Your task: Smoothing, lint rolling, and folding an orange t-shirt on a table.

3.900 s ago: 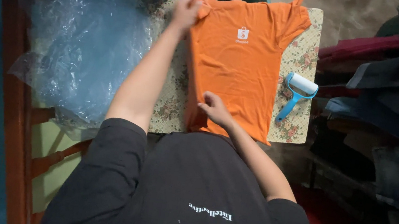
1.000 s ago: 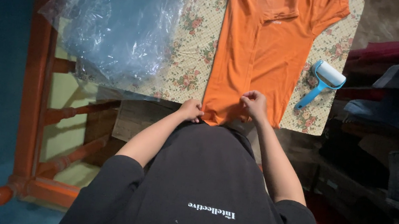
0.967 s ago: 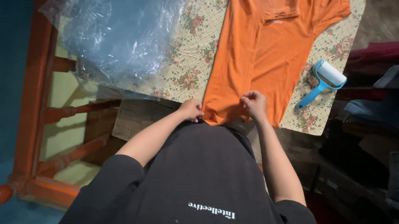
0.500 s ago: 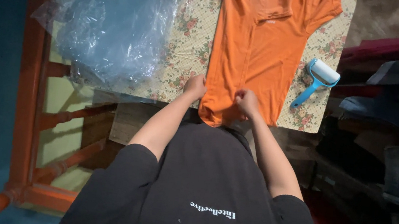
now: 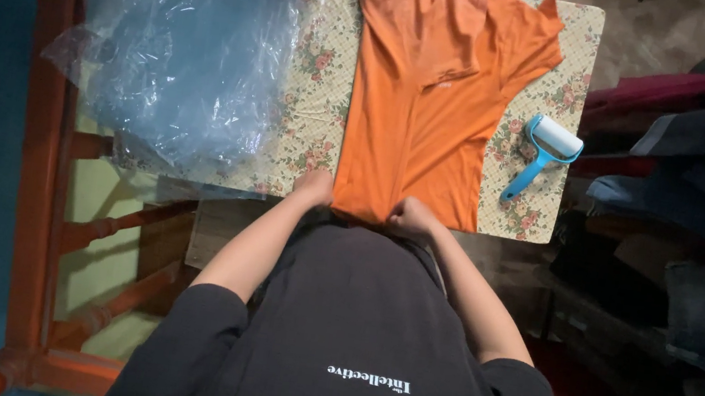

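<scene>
Floral table [image 5: 314, 82], both hands' grip pinching shirt hem [image 5: 369, 214]

One view only — a camera worn on the head, looking almost straight down over the person's own chest and forearms. It faces forward across the table [image 5: 307, 127], whose far edge lies at the top of the frame, at about arm's reach. The left side takes in a wooden chair frame [image 5: 38, 181], the right side stacked clothes [image 5: 704, 183].
</scene>
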